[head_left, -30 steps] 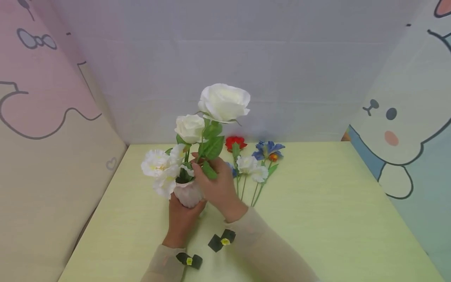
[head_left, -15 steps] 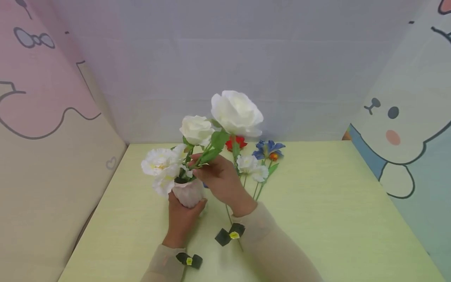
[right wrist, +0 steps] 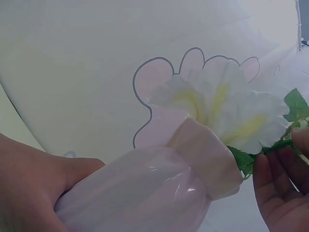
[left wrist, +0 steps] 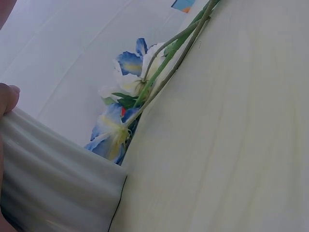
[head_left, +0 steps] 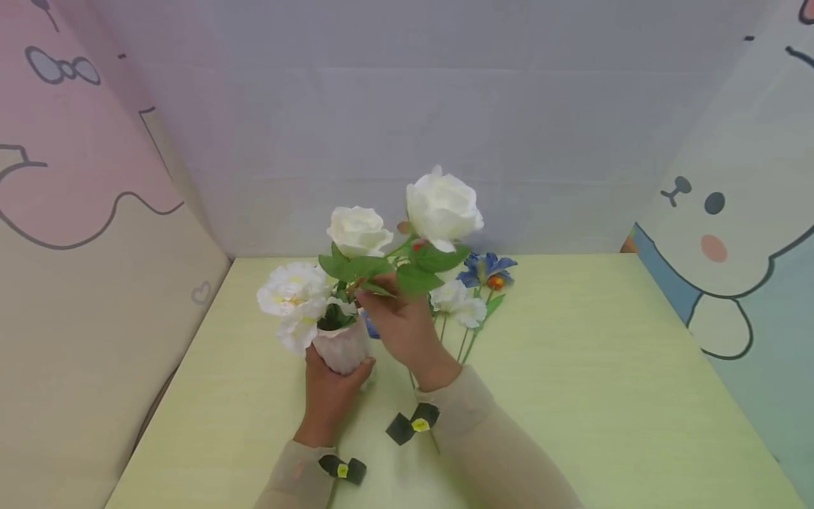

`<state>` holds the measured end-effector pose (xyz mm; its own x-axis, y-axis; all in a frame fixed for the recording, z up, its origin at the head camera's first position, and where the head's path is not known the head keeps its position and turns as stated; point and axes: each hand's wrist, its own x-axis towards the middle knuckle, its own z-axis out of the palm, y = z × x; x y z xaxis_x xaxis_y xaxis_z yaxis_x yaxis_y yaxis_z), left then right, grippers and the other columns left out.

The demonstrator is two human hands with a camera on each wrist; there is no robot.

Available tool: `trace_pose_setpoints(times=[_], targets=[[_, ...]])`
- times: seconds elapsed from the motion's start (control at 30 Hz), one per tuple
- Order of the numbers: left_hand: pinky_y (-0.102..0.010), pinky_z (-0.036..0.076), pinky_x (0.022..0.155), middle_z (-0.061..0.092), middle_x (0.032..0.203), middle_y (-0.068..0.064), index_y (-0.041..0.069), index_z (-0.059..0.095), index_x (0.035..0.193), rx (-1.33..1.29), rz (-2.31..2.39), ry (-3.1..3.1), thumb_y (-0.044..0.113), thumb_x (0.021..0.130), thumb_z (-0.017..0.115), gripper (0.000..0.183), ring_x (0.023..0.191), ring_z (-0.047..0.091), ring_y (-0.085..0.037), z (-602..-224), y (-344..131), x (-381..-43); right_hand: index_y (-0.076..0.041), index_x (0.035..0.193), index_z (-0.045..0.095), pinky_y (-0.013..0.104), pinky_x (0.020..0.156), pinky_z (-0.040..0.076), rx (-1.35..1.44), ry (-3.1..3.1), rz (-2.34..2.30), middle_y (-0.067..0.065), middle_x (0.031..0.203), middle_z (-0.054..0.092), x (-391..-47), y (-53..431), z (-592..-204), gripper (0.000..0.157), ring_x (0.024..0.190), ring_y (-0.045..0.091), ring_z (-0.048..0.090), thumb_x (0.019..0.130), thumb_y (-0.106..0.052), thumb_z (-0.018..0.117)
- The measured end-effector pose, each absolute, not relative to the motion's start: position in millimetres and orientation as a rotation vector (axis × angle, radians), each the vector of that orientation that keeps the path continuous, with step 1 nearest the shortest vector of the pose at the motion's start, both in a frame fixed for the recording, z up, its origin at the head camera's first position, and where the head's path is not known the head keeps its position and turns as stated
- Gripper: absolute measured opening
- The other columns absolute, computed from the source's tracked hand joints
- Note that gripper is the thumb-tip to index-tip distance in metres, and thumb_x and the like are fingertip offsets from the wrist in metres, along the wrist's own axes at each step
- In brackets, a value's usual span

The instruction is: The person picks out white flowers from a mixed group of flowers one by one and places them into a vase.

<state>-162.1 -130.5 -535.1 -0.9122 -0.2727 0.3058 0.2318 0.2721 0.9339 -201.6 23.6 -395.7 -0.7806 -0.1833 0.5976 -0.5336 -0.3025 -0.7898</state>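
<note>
My left hand [head_left: 331, 392] grips the lower body of a pale, ribbed vase [head_left: 343, 350], whose glossy wall [left wrist: 58, 183] fills the lower left of the left wrist view. Ruffled white flowers with yellow streaks [right wrist: 222, 113] stand in it and lean over its rim. Just above and right of the mouth, my right hand [head_left: 410, 336] pinches a leafy green stem between thumb and fingers. Over that hand rise a large white rose [head_left: 444, 211] and a smaller white rose [head_left: 359, 232], with green leaves [head_left: 420, 278] between them. The stem's lower end is hidden.
Blue iris-like flowers [head_left: 486, 271], white blooms [head_left: 458, 304] and an orange bud [head_left: 495, 283] lie on the pale yellow table [head_left: 604, 367] to the right. A red flower [head_left: 417, 244] is mostly covered by leaves. Printed cloth walls [head_left: 413, 127] enclose the table.
The large rose has swung right and slightly down, its leaves turning with it. My right hand has shifted a little to the right. The left hand and vase have stayed put.
</note>
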Motion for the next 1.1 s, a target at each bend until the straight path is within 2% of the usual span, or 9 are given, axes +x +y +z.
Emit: trace_pose_setpoints(times=[0.13,0.2,0.33,0.5,0.7,0.83,0.97,1.1], targets=[[-0.026,0.046,0.078,0.061,0.101,-0.008,0.001,0.046,0.127,0.036,-1.685,-2.136,0.010,0.067,0.095,0.078,0.088,0.057,-0.022,-533,-130,-161,0.013,0.109,0.061,0.060,0.081,0.055,0.872,-1.654,2.143,0.032,0.102,0.064,-201,24,-395,0.012,0.093,0.017,0.069,0.097,0.013,0.059],[-0.026,0.046,0.079,0.061,0.101,-0.008,0.001,0.047,0.127,0.036,-1.689,-2.133,0.009,0.067,0.095,0.077,0.088,0.057,-0.022,-533,-130,-161,0.014,0.109,0.062,0.059,0.081,0.056,0.855,-1.635,2.146,0.034,0.101,0.064,-201,24,-394,0.012,0.092,0.017,0.069,0.097,0.013,0.059],[-0.026,0.046,0.077,0.061,0.098,-0.008,0.001,0.048,0.124,0.033,-1.704,-2.121,0.008,0.067,0.095,0.075,0.086,0.057,-0.022,-533,-130,-162,0.015,0.108,0.065,0.049,0.085,0.058,0.790,-1.648,2.175,0.034,0.105,0.065,-200,22,-395,0.013,0.096,0.019,0.070,0.096,0.010,0.062],[-0.026,0.046,0.076,0.061,0.096,-0.008,0.001,0.048,0.121,0.037,-1.701,-2.125,0.010,0.068,0.096,0.072,0.084,0.057,-0.022,-535,-131,-163,0.011,0.107,0.069,0.042,0.090,0.057,0.697,-1.751,2.150,0.025,0.109,0.071,-199,18,-400,0.013,0.104,0.027,0.071,0.097,0.003,0.067],[-0.026,0.045,0.080,0.060,0.101,-0.008,0.003,0.048,0.128,0.050,-1.727,-2.127,0.009,0.068,0.096,0.077,0.088,0.056,-0.020,-535,-130,-163,0.002,0.106,0.075,0.038,0.093,0.055,0.664,-1.905,2.021,0.013,0.104,0.074,-201,15,-407,0.011,0.102,0.024,0.071,0.098,-0.004,0.069],[-0.026,0.045,0.080,0.061,0.104,-0.010,0.004,0.049,0.132,0.064,-1.758,-2.125,0.009,0.067,0.096,0.080,0.090,0.056,-0.022,-534,-130,-162,-0.003,0.103,0.076,0.039,0.088,0.054,0.656,-1.958,1.917,0.008,0.099,0.075,-203,13,-409,0.011,0.096,0.021,0.068,0.096,-0.002,0.067],[-0.027,0.046,0.079,0.061,0.104,-0.011,0.004,0.048,0.130,0.068,-1.750,-2.143,0.011,0.069,0.096,0.078,0.090,0.057,-0.022,-534,-130,-162,-0.009,0.098,0.072,0.037,0.081,0.049,0.565,-2.072,1.872,0.000,0.096,0.069,-201,10,-412,0.009,0.089,0.017,0.059,0.092,-0.004,0.068],[-0.029,0.047,0.077,0.061,0.103,-0.010,0.004,0.048,0.130,0.057,-1.732,-2.158,0.013,0.071,0.095,0.075,0.089,0.058,-0.022,-535,-131,-162,-0.009,0.097,0.069,0.040,0.080,0.046,0.495,-2.160,1.887,0.001,0.096,0.065,-198,9,-414,0.007,0.088,0.019,0.055,0.090,-0.008,0.068]])
